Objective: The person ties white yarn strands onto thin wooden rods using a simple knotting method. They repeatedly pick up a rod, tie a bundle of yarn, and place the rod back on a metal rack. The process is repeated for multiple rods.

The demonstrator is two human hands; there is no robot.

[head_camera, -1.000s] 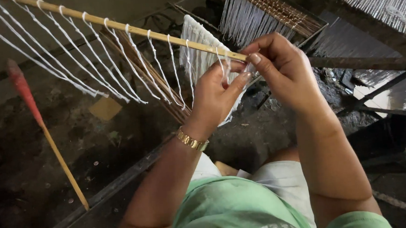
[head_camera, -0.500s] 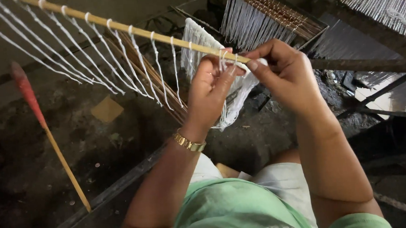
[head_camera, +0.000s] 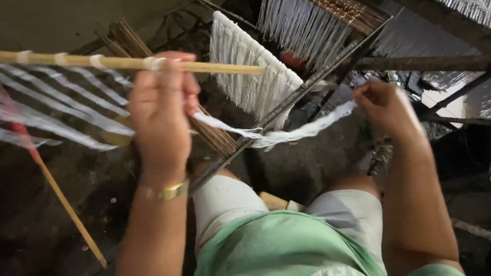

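1. One white strand (head_camera: 290, 134) runs slack from the left hand (head_camera: 163, 111) at 9 o'clock across to the right hand (head_camera: 387, 108) at 3 o'clock, sagging over the dark slanted bar (head_camera: 310, 90) between them. Pulled hard, it could probably snag or fray on that bar's edge.
2. Left hand is curled around the pale wooden rod (head_camera: 214, 68), fingers pressed together over it and seemingly pinching the strand's near end (motion blur hides the exact grip). A loose pinch there would let the end slip free.
3. Right hand is closed on the far end of the strand, fingertips bunched; if it tugs sideways, the rod may tilt.
4. Looped white bands (head_camera: 59, 108) hang from the rod toward 9 o'clock; a tilted rod could slide them together or off its free end.
5. White fringe (head_camera: 247, 65) hangs at 12 o'clock, just behind the strand, so the two might tangle.
6. Red-tipped stick (head_camera: 64, 203) leans at 8 o'clock near the left elbow, where a swing could knock it.
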